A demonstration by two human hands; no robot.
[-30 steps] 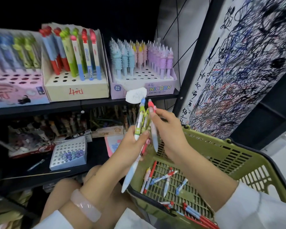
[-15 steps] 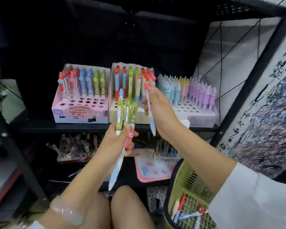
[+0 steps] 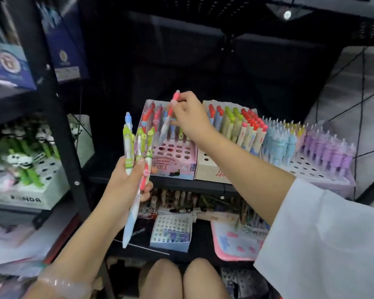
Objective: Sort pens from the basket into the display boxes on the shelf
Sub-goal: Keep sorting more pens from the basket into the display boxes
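My left hand [image 3: 125, 182] grips a bundle of several pens [image 3: 136, 152], green, blue and pink topped, upright in front of the shelf. My right hand [image 3: 190, 117] pinches one red-capped pen [image 3: 170, 114] by its top and holds it tip-down over the pink display box [image 3: 177, 165], among the pens standing in its back rows. To the right stand a beige display box [image 3: 209, 169] with red, green and blue pens and a white box [image 3: 315, 171] of blue and purple pens. The basket is out of view.
A black shelf post [image 3: 58, 130] stands left of my left hand, with a panda pen box [image 3: 22, 190] beyond it. Below the shelf lie a small white holed box [image 3: 171, 234] and a pink tray [image 3: 235, 244]. My knees show at the bottom.
My view has swung up and left, and the basket has left the frame. My right hand carried the red-capped pen from beside the beige box over to the pink box.
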